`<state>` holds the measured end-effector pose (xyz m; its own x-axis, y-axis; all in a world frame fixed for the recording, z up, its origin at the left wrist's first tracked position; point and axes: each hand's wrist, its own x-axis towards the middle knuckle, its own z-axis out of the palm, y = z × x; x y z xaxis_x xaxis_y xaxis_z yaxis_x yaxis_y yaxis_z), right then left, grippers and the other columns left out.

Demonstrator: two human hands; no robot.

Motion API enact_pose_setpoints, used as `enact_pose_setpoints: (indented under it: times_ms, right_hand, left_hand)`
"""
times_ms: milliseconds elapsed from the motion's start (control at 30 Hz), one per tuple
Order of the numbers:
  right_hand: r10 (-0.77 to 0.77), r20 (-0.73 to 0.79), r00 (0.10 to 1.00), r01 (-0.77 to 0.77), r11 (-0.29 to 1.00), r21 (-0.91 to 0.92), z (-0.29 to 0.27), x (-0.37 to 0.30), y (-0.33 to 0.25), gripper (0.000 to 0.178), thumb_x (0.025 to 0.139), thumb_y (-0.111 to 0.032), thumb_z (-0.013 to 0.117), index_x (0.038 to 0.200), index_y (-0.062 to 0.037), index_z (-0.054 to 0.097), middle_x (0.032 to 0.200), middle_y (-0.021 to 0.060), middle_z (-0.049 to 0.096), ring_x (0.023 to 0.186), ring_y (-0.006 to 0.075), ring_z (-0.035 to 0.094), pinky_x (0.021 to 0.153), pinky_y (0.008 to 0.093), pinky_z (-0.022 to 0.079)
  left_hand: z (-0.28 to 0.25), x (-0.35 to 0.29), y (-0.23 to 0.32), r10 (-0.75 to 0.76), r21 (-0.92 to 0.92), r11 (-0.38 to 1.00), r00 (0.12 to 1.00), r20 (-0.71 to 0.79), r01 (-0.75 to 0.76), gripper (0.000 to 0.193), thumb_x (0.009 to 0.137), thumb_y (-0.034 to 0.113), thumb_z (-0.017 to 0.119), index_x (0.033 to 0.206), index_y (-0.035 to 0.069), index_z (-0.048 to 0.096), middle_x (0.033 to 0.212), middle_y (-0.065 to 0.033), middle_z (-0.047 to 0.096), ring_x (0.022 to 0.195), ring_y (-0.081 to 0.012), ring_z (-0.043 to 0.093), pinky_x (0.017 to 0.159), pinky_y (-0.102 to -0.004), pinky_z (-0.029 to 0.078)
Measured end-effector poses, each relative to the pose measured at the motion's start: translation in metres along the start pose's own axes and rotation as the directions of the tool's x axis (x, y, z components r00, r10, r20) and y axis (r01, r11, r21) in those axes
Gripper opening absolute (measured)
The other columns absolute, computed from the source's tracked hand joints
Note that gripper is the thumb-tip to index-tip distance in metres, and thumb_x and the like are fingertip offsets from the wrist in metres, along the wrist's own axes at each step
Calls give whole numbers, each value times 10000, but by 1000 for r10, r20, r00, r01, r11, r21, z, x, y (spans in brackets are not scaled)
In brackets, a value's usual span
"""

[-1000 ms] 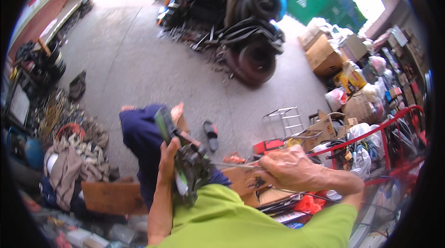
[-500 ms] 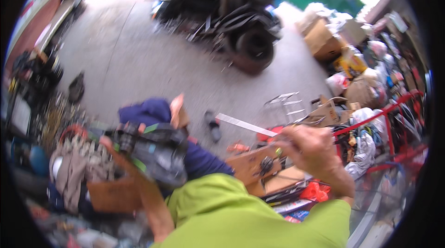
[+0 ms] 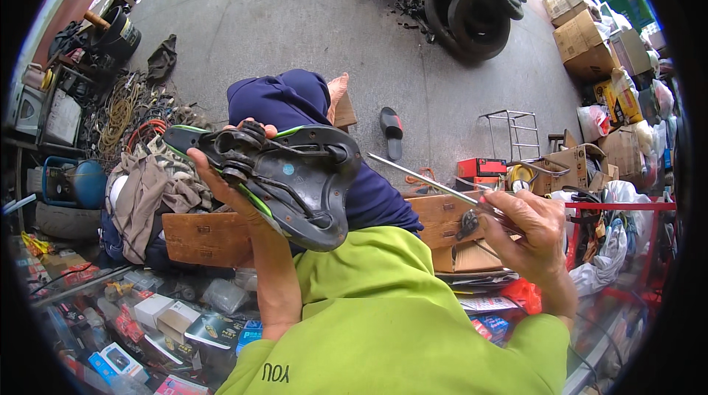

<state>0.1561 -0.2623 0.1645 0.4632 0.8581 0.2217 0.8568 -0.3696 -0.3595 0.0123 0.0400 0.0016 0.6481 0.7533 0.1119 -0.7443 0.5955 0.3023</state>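
An upside-down black bicycle saddle (image 3: 324, 199) with green edging rests in my left hand (image 3: 215, 177), its metal rails and clamp facing up. My fingers wrap round its narrow nose end near the clamp. In my right hand (image 3: 527, 229) is a long thin metal strip (image 3: 413, 174), gripped at one end. Its free tip points left toward the saddle's wide end, slightly apart from it. Just below my right fingers sits a small dark part (image 3: 467, 224), in front of a wooden bench (image 3: 435, 218); whether my fingers touch it I cannot tell.
Clothes (image 3: 158, 192) and coiled cables lie at left. A sandal (image 3: 391, 133), a metal frame (image 3: 511, 133) and a red box (image 3: 481, 168) stand ahead. Tyre tubes (image 3: 476, 19) lie farther off. Cardboard boxes (image 3: 582, 44) pile up at right; a glass case of small packages (image 3: 177, 321) is lower left.
The view has swung left and sharpened. The saddle, blurred before, now lies more level in my left hand, nearer the strip's tip. Both hands keep hold of their things.
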Motion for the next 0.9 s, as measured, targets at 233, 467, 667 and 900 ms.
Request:
enact_pose_setpoints:
  times_ms: [233, 467, 667, 900]
  right_hand:
    - [26, -34, 999, -22, 992, 126, 24, -6, 16, 271, 749, -49, 781, 1010, -17, 717, 713, 64, 681, 535, 188, 637, 495, 298, 487]
    - [136, -13, 991, -130, 966, 225, 28, -18, 11, 248, 767, -44, 775, 1004, 6, 720, 691, 76, 686, 523, 162, 636, 488, 288, 484]
    - [109, -30, 994, -99, 964, 247, 31, -21, 13, 251, 753, -37, 778, 995, 2, 720, 659, 70, 668, 490, 158, 609, 459, 291, 461]
    - [102, -22, 995, -95, 971, 219, 32, -21, 12, 253, 747, -35, 782, 989, 3, 718, 640, 69, 651, 484, 160, 600, 453, 296, 451]
  left_hand:
    - [-17, 1, 5, 6, -18, 1000, 999, 54, -5, 739, 996, 665, 389, 1174, 17, 696, 1149, -187, 714, 983, -362, 677, 936, -486, 511]
    - [-46, -2, 19, -31, 36, 999, 996, 83, 28, 790, 1014, 643, 345, 1181, -55, 676, 1179, -225, 691, 1008, -333, 670, 969, -437, 487]
    - [-42, -4, 19, -9, 33, 999, 997, 74, 7, 770, 1012, 638, 359, 1166, -45, 678, 1170, -221, 689, 1011, -327, 666, 970, -440, 486]
    - [-43, -6, 20, -17, 55, 998, 999, 43, 15, 750, 1014, 631, 370, 1179, -39, 662, 1168, -225, 688, 1002, -323, 669, 984, -457, 484]
